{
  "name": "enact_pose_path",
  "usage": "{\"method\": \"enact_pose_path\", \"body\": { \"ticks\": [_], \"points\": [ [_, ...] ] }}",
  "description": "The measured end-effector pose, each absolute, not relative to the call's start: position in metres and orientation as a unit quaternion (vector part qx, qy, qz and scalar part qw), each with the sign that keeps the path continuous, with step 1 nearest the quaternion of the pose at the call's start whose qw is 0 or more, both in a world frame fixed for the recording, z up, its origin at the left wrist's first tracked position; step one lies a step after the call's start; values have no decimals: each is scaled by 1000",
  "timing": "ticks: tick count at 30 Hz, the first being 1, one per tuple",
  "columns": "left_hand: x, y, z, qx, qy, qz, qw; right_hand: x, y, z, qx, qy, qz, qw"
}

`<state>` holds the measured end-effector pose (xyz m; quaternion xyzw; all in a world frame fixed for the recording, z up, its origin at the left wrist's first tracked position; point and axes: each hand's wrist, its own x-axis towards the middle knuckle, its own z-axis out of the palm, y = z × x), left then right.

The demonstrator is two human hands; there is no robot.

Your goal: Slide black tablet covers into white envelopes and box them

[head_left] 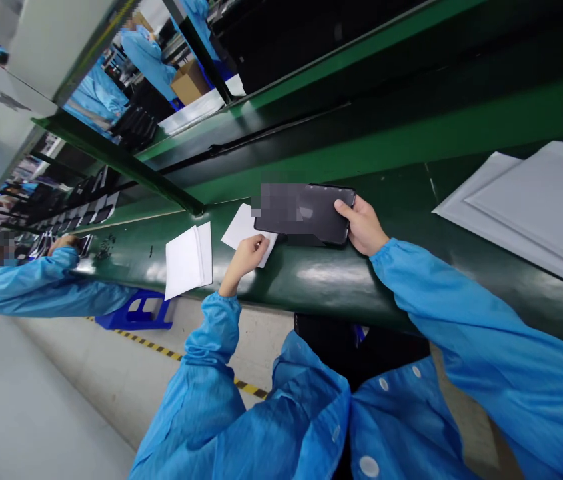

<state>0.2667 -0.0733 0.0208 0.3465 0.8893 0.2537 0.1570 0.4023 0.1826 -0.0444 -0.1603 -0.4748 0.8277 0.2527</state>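
Note:
A flat black tablet-like device [324,217] is held up above the green bench, its dark face toward me and part of it blurred out. My right hand [365,225] grips its right end, thumb on the face and fingers behind. Just below the device's left corner is my left hand [250,257], fingers curled together; whatever they may pinch is hidden. White sheets [237,227] lie under and behind that hand, partly covered by the device. Farther left, a small stack of white sheets [184,260] rests at the bench's front edge.
Large pale grey-white flat sheets or envelopes [546,200] lie on the right of the green bench [386,280]. A green post [126,167] slants down at the left. A co-worker's sleeve [36,283] reaches over the bench at far left, above a blue stool [136,312].

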Motion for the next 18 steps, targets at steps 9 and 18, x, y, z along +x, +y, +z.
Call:
{"method": "enact_pose_path", "body": {
  "ticks": [9,18],
  "points": [
    [264,-61,3,313,859,366,176,401,190,-54,-227,-500,771,323],
    [261,-46,0,279,858,371,219,402,202,-67,-243,-547,721,349]
  ]
}}
